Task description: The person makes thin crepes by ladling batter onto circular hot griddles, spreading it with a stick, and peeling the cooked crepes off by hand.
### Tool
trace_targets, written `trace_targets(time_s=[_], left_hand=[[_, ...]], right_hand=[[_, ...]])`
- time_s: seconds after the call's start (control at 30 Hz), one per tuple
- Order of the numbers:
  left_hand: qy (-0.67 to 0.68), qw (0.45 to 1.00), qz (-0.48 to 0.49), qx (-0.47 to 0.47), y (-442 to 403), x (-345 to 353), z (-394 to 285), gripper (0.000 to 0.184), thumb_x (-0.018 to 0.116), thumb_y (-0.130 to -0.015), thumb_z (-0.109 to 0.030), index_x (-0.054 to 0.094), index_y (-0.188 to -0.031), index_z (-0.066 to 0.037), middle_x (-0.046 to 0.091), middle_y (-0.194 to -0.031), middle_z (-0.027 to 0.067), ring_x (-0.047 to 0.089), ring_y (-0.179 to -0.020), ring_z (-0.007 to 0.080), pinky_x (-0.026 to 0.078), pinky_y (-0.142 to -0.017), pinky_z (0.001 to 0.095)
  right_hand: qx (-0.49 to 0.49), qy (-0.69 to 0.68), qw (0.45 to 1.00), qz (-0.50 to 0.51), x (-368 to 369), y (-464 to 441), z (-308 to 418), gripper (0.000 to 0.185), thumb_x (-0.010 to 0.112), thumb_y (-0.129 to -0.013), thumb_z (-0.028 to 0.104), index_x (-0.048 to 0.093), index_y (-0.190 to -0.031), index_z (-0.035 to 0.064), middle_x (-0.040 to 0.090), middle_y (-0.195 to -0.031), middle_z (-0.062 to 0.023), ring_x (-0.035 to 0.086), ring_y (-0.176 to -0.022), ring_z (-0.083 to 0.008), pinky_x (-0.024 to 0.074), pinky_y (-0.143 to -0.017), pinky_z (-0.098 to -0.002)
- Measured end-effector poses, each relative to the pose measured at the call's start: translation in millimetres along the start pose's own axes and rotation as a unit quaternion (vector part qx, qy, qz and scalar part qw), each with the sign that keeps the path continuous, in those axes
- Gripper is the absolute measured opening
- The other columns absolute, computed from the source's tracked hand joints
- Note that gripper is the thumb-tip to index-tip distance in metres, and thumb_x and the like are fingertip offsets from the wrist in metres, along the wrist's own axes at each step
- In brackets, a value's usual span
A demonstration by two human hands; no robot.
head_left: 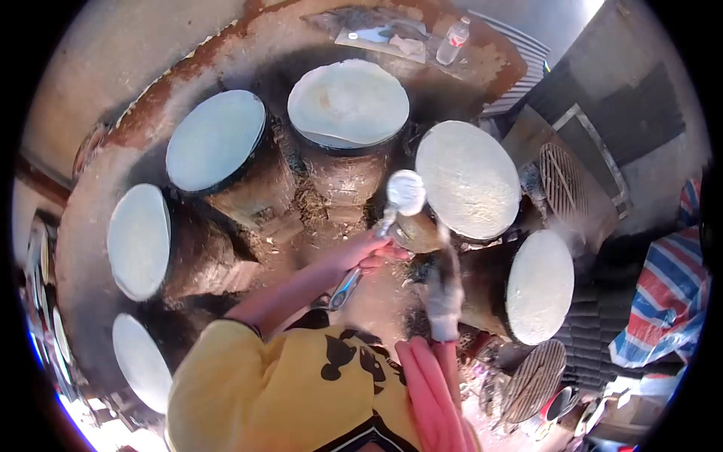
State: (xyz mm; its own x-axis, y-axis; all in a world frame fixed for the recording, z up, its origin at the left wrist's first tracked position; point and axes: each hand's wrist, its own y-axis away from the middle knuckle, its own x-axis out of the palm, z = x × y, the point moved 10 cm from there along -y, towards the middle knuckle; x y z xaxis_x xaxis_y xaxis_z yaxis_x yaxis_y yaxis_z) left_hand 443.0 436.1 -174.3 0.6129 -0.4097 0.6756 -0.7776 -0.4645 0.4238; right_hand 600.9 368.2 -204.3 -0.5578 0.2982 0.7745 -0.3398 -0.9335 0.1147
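While the left hand (pixel 370 252) clasps a round, shiny ladle (pixel 405 194), the right hand's (pixel 443 296) grip blurs unreadably.

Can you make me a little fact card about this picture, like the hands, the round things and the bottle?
Left hand: fingers wrapped around a long-handled silvery ladle
Ladle's round end: white on top
Right hand: blurred, can't tell what it holds
Flat, pale, round tops: six, curving around the person
Clear plastic bottle with red label: upper right, beyond the tops
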Motion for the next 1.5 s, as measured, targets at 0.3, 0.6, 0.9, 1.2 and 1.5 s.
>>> trace_targets(time_s=[0.3,0.6,0.9,1.2,1.5], left_hand=[[0.041,0.975,-0.089,0.2,108,-98,-126,0.029,0.048,-0.091,-0.013,0.043,-0.117,-0.001,0.063,-0.093,0.0154,0.034,-0.037,0.001,0.028,-0.032,0.0157],[0.074,0.92,-0.166,0.348,161,-152,-212,0.034,0.041,-0.093,-0.013,0.04,-0.121,0.006,0.062,-0.088,0.0143,0.031,-0.033,0.001,0.028,-0.028,0.0165],[0.061,0.918,-0.333,0.207,141,-205,-218,0.042,0.039,-0.096,-0.018,0.033,-0.127,0.008,0.06,-0.087,0.0162,0.034,-0.033,0.0025,0.033,-0.029,0.0164],[0.229,0.94,-0.07,0.242,31,-179,-228,0.042,0.031,-0.099,-0.016,0.024,-0.135,0.002,0.059,-0.096,0.0153,0.032,-0.035,0.0036,0.031,-0.031,0.0185],[0.289,0.931,-0.057,0.215,-51,-132,-214,0.044,0.025,-0.1,-0.017,0.019,-0.136,0.007,0.051,-0.107,0.0154,0.035,-0.038,0.0042,0.032,-0.034,0.0192]], right_hand=[[-0.065,0.664,0.695,0.268,193,-57,-83,0.06,0.06,-0.076,0.024,0.04,-0.132,0.0128,0.055,-0.116,-0.018,0.06,-0.093,-0.0315,0.0503,-0.076,-0.0402],[-0.219,0.873,0.354,0.254,250,-258,-201,0.05,0.058,-0.08,0.033,0.046,-0.121,0.0071,0.047,-0.126,-0.0134,0.044,-0.117,-0.0281,0.0302,-0.1,-0.044],[-0.35,0.619,0.702,0.023,232,-331,-90,0.025,0.065,-0.081,0.021,0.058,-0.094,0.0009,0.065,-0.086,-0.0121,0.063,-0.072,-0.0224,0.0492,-0.066,-0.0343],[-0.326,0.334,0.831,-0.304,75,-380,217,0.036,0.07,-0.079,0.023,0.058,-0.106,0.0022,0.062,-0.095,-0.0063,0.058,-0.086,-0.0175,0.0485,-0.07,-0.0346],[-0.313,0.083,0.86,-0.393,-182,-336,435,0.047,0.059,-0.085,0.027,0.049,-0.121,-0.0013,0.06,-0.106,-0.0125,0.06,-0.086,-0.027,0.0501,-0.076,-0.0388]])
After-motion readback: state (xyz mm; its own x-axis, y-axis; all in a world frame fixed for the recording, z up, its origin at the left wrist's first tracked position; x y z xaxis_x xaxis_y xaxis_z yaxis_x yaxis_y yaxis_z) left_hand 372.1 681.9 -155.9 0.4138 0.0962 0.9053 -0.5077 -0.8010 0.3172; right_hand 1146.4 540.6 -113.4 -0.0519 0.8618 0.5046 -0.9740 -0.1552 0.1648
